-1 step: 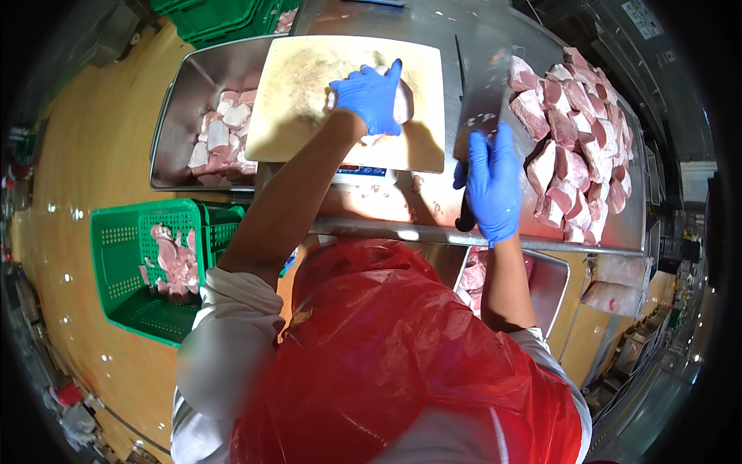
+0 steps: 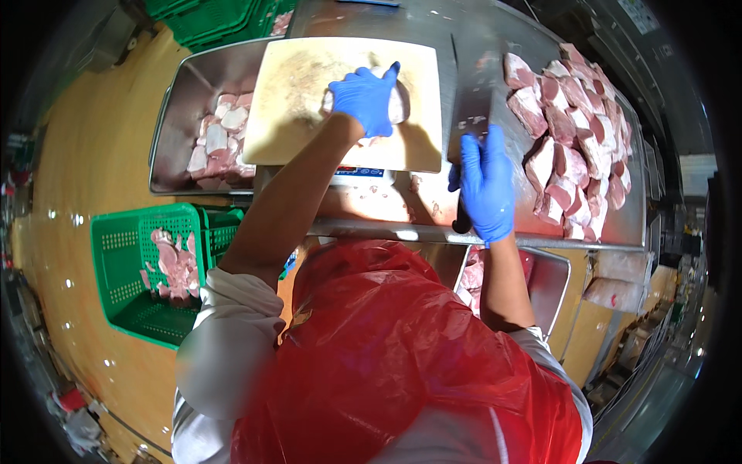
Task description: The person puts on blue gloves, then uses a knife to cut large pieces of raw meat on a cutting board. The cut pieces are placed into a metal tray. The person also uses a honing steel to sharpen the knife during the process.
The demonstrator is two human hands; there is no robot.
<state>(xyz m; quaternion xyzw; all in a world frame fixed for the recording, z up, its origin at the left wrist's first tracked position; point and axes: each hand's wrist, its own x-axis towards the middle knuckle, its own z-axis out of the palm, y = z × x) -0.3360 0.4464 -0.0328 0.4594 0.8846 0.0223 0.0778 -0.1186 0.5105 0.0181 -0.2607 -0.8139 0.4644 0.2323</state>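
My left hand (image 2: pixel 365 100), in a blue glove, lies over a piece of pale pink meat (image 2: pixel 398 104) on a cream cutting board (image 2: pixel 294 124). Its fingers curl over the meat, the thumb sticks out, and most of the piece is hidden beneath the palm. To the right of the board, my right hand (image 2: pixel 488 189), also gloved in blue, is closed on a large broad-bladed knife (image 2: pixel 473 100). Two of its fingers stretch forward by the blade, which points away from me and looks blurred. The black handle end shows beside the palm.
Many cut meat pieces (image 2: pixel 576 147) are heaped on the metal table (image 2: pixel 371 205) at right. A steel tub (image 2: pixel 193 85) with meat stands left of the board. A scale (image 2: pixel 359 175) shows under the board. A green crate (image 2: pixel 116 263) and another steel tub (image 2: pixel 550 290) hold meat lower down.
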